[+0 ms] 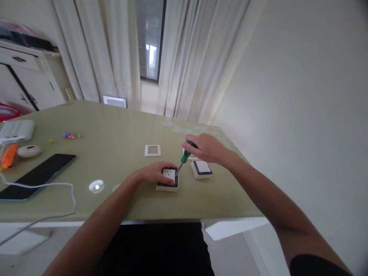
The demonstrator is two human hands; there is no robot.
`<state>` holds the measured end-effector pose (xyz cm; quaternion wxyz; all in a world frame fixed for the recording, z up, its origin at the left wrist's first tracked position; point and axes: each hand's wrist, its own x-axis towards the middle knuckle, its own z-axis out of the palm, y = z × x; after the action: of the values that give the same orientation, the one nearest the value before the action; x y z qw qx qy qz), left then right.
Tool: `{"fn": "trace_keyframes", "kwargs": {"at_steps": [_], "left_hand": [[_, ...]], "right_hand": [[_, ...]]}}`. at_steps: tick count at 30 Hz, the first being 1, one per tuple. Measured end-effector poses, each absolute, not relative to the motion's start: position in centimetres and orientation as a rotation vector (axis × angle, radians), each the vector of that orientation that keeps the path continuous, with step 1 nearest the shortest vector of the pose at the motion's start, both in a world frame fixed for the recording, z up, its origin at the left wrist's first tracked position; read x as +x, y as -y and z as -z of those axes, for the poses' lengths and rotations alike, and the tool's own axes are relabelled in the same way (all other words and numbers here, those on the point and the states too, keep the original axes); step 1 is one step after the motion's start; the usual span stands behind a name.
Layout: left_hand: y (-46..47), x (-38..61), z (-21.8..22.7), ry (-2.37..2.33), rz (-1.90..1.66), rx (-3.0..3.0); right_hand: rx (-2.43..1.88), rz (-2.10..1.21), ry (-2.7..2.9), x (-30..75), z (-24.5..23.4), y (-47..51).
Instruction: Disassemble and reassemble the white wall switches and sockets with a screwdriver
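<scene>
screwdriver (185, 156) in closed r hand (204, 147), tip @ socket (168, 173) in half-curled l hand (155, 172)

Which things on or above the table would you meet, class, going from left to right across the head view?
Orange object, rounded white device, small colourful pieces, shiny round object, white square frame, socket, green-handled screwdriver, white-topped box.

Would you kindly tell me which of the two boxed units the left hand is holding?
The slotted socket unit, under the left hand, with the green screwdriver angled to its edge; the plain-faced unit to its right sits unheld.
</scene>
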<state>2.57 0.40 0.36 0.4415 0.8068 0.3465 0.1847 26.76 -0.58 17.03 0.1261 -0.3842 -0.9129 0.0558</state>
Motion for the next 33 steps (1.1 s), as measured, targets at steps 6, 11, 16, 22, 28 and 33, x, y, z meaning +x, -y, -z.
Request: {"fn": "trace_keyframes", "kwargs": {"at_steps": [6,11,16,22,28,33], "left_hand": [[-0.4,2.4,-0.3,-0.878,-0.449,2.005],[-0.4,2.5,-0.4,-0.88,-0.44,2.016],[-0.5,2.5,-0.4,-0.886,-0.436,2.023],[-0.4,2.5,-0.4,-0.88,-0.43,2.009],[-0.6,2.4,-0.2,-0.877,-0.413,2.007],[-0.5,2.4,-0.4,-0.894,-0.396,2.024]], "right_hand": [[-1.002,-0.27,2.826,26.1,-18.3,1.0],[-1.07,-0.204,2.89,25.8,-18.9,1.3],[-1.115,-0.16,2.875,25.2,-18.4,0.7],[-0.859,-0.364,3.115,25.3,-20.4,0.6],[-1.234,-0.011,2.906,24.7,-18.9,-0.5],[-0.891,-0.144,3.087,23.8,-19.5,0.4]]}}
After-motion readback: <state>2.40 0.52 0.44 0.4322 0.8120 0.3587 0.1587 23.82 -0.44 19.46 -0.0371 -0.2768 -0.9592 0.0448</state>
